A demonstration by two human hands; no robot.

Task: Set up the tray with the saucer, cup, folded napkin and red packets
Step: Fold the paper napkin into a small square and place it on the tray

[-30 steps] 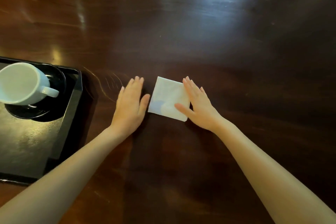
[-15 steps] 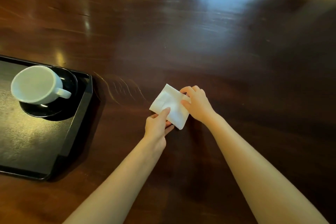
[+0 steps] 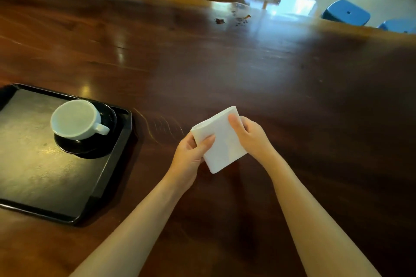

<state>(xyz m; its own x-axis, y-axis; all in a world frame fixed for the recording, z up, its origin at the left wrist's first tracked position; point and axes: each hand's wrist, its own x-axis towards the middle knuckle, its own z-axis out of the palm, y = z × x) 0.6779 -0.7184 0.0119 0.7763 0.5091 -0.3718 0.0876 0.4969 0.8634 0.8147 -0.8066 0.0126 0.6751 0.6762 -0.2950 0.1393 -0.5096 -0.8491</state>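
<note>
Head view: the folded napkin (image 3: pixel 221 141) is now off the bench (image 3: pixel 292 96) and raised between both hands, where a second ago it lay flat on the wood with the palms spread beside it. The left hand (image 3: pixel 189 159) pinches its near-left edge, thumb on top and fingers beneath. The right hand (image 3: pixel 252 139) grips the far-right edge the same way. On the tray (image 3: pixel 105 177), well to the left, the cup (image 3: pixel 74 119) stands on the saucer (image 3: pixel 90 150) in the far right corner. Folding looks finished, so the napkin seems ready to go onto the tray. No red packets are in view.
</note>
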